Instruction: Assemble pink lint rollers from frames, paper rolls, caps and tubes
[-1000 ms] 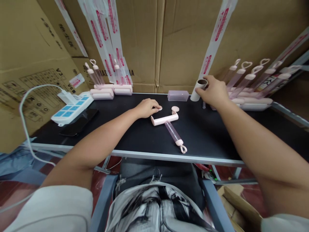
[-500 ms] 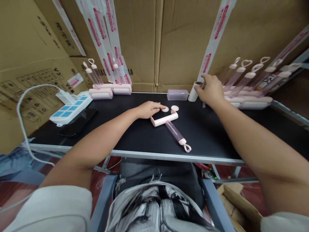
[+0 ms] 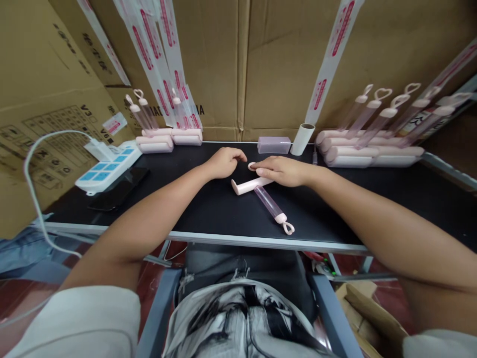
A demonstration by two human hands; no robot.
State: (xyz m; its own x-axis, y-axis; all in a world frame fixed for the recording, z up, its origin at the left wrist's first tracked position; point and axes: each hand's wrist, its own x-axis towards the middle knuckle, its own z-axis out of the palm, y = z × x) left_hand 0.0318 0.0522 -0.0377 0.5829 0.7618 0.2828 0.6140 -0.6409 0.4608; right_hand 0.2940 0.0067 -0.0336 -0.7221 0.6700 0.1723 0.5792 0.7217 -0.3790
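A pink lint roller frame [image 3: 246,186] with a clear handle ending in a pink heart loop [image 3: 275,208] lies on the black table [image 3: 208,209]. My right hand [image 3: 283,170] lies flat over the frame's right end, fingers stretched toward a small pink disc [image 3: 252,165]. My left hand [image 3: 224,162] rests just left of that disc with fingers curled; nothing shows in it. A white paper roll core [image 3: 302,138] stands leaning at the back, apart from both hands.
A clear lilac cover [image 3: 274,144] lies beside the core. Finished rollers are stacked at the back right [image 3: 368,149] and back left [image 3: 167,139]. A power strip [image 3: 110,166] and phone [image 3: 119,186] sit at left. Cardboard boxes [image 3: 283,59] wall the back.
My right hand let go of the white core at the back and came down onto the roller frame near the pink disc. My left hand stayed beside the disc, curling slightly.
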